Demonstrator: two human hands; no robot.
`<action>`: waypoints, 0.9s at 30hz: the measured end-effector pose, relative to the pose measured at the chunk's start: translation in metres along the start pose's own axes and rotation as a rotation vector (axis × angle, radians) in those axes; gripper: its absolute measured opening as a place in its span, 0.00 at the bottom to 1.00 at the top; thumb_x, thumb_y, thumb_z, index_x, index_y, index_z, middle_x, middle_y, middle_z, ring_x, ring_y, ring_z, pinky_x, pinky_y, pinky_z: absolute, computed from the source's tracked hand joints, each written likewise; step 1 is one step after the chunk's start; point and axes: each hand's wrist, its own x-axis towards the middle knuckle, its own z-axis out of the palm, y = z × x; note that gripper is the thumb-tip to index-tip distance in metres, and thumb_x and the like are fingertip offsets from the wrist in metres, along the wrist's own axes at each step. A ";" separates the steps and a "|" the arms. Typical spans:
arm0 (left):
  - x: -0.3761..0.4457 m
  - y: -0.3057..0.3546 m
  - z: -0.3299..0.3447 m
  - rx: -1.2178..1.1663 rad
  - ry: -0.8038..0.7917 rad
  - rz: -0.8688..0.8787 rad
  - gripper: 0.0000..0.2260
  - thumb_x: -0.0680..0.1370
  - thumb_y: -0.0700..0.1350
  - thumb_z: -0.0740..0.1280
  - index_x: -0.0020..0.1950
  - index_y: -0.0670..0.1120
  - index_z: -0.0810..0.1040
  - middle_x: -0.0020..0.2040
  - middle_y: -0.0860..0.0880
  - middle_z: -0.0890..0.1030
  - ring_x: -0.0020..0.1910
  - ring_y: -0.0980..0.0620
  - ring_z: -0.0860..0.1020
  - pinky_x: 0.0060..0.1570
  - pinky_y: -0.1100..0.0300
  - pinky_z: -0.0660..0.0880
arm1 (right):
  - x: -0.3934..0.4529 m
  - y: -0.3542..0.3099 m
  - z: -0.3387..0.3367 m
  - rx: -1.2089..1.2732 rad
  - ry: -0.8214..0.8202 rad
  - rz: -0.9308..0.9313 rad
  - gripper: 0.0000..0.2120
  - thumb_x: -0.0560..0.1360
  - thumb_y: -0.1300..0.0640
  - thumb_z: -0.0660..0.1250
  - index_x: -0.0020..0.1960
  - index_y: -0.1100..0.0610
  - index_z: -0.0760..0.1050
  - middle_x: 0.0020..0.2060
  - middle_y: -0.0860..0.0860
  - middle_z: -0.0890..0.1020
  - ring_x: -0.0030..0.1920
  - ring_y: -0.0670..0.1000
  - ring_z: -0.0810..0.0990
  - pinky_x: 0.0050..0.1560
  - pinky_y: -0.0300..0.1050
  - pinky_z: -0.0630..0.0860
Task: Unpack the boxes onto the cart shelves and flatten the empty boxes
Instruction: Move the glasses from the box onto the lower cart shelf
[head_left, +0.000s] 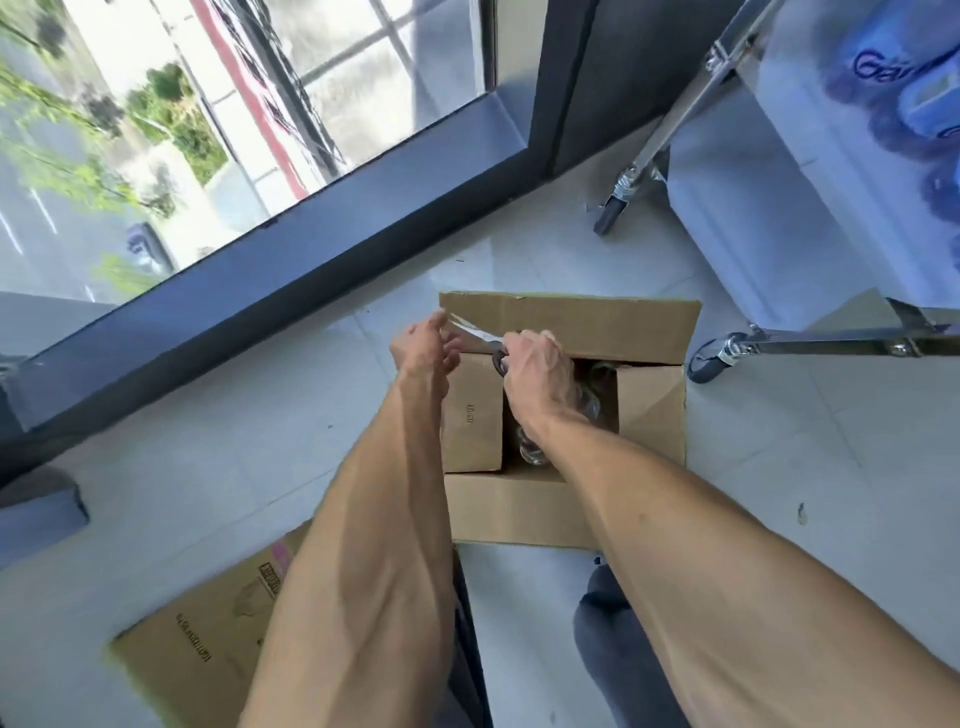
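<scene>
Bare forearms, no sleeves; dark blue-grey trousers (618, 639).

Matt brown cardboard box (566, 512), shiny chrome metal cart frame (826, 344), glossy pale floor tiles (218, 457).

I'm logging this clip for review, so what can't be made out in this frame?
- Contents of the open box: a clear shiny item, mostly hidden by the right hand and flaps.
- Scissors: handles hidden inside the right hand.
- Left hand: blurred, its hold on the tape unclear.
- Cart: cut off by the right edge.
</scene>
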 end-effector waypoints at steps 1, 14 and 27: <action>0.009 0.007 -0.003 0.002 -0.028 -0.005 0.01 0.79 0.39 0.66 0.48 0.43 0.75 0.28 0.47 0.73 0.18 0.55 0.66 0.19 0.66 0.63 | 0.005 -0.004 0.002 -0.004 -0.009 -0.035 0.09 0.81 0.62 0.58 0.48 0.59 0.77 0.44 0.55 0.80 0.47 0.55 0.74 0.39 0.47 0.67; 0.148 0.123 -0.028 -0.191 0.111 0.004 0.02 0.78 0.35 0.68 0.49 0.39 0.79 0.36 0.44 0.79 0.29 0.52 0.78 0.34 0.64 0.79 | 0.139 -0.142 0.077 0.018 0.091 -0.091 0.21 0.74 0.72 0.53 0.64 0.67 0.72 0.71 0.63 0.68 0.74 0.61 0.63 0.71 0.54 0.64; 0.217 0.157 -0.033 0.058 0.416 0.226 0.04 0.78 0.38 0.64 0.45 0.46 0.76 0.39 0.49 0.80 0.38 0.50 0.80 0.42 0.61 0.77 | 0.195 -0.173 0.119 -0.254 -0.227 0.136 0.30 0.78 0.65 0.58 0.78 0.64 0.52 0.78 0.62 0.51 0.78 0.60 0.48 0.76 0.59 0.50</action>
